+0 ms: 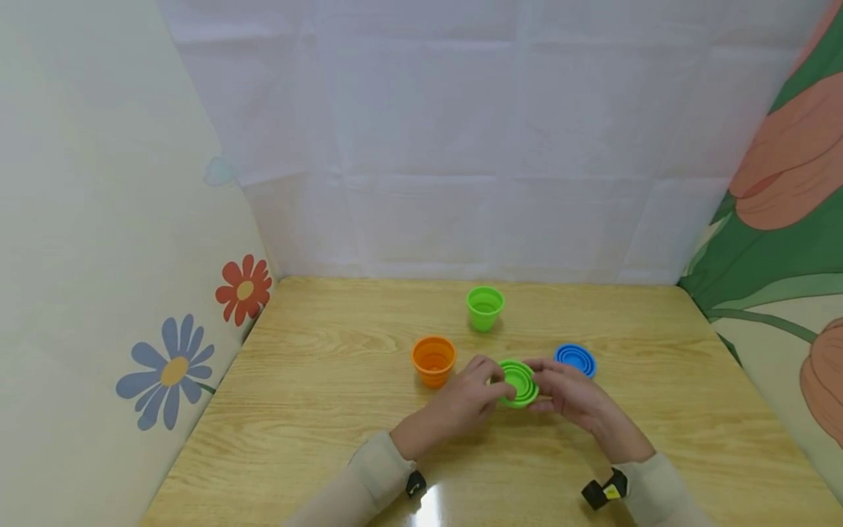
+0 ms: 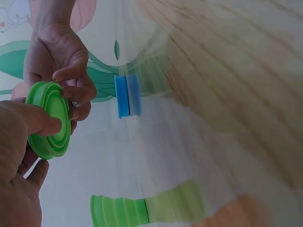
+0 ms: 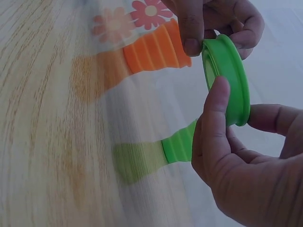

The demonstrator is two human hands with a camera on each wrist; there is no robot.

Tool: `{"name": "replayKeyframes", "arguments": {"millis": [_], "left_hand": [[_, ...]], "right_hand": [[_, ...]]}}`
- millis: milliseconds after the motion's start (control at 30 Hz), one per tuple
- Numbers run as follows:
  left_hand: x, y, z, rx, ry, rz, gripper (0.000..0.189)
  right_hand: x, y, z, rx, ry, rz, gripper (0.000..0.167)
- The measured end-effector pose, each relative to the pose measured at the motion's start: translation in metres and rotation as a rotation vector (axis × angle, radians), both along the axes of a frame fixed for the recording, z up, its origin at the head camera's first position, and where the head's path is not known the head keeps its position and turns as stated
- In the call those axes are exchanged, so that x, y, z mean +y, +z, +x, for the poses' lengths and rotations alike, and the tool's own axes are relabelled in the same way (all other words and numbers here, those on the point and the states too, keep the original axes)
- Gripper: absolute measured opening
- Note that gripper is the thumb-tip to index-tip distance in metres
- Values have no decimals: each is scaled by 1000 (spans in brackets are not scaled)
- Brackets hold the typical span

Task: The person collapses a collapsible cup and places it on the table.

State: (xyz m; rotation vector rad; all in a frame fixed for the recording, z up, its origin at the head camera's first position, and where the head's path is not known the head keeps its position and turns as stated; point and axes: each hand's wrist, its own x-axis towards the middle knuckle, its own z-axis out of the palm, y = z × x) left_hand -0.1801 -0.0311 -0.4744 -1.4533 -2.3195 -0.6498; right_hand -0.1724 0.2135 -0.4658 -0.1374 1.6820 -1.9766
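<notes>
Between my two hands is a collapsed green folding cup [image 1: 519, 383], its nested rings showing toward me. My left hand [image 1: 463, 396] grips its left side; in the left wrist view the thumb lies across the rings and the other fingers are behind. From the right, my right hand [image 1: 574, 397] pinches the rim, with fingers on both faces of the cup [image 3: 235, 78] in the right wrist view. Both wrist views show the cup held up off the table. Close to my left hand stands an open orange folding cup [image 1: 434, 361]. Just beyond my right hand lies a collapsed blue folding cup [image 1: 576, 360].
Farther back on the wooden table [image 1: 329, 315], an expanded green folding cup [image 1: 485, 309] stands upright. A white cloth [image 1: 421, 146] hangs behind the table's back edge. Flower-patterned panels [image 1: 790, 168] rise at the left and right sides.
</notes>
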Motion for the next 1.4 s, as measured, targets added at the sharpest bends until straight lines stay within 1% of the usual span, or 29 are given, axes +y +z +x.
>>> {"name": "replayKeyframes", "arguments": {"millis": [200,333,400,467,533,700,767,833,900,1000,1067,1167,1233,1300,1400], "left_hand": [[0,-2,-3,29,-5,-4,30],[-2,-3,-5,50,0,25,30],[-2,-2,-5,34,5,53,29],[-3,0,-4,-23,16,88,28],[-3,1,-2,-114,42,121,29],[0,5,2,-445,135,213,33],[3,6,3,-572,159,262,33],[6,6,3,-688,172,316,35],[10,7,2,-785,205,356,39],[14,4,-3,-898,260,419,42],[17,1,-9,-990,280,481,43],[21,-4,-16,-1137,264,594,42],[23,-6,-20,-1230,255,643,40],[24,-8,-23,-1278,258,662,39],[27,-10,-27,-1328,271,676,37]], "right_hand": [[1,0,0,18,-7,-2,46],[1,0,0,24,-38,-6,41],[1,0,0,26,-51,-12,38],[1,1,0,28,-57,-16,37],[1,1,0,34,-62,-19,37],[0,0,0,55,-80,-15,40],[0,0,0,59,-86,-14,41],[0,0,-1,55,-99,-15,41],[-1,-1,-2,52,-106,-13,42],[-1,-2,-3,47,-121,-4,42],[-2,-2,-4,45,-129,3,44],[-2,-2,-6,38,-147,10,45],[-3,-3,-7,29,-163,9,45],[-3,-3,-8,25,-173,12,47],[-4,-4,-11,21,-189,17,48]]}}
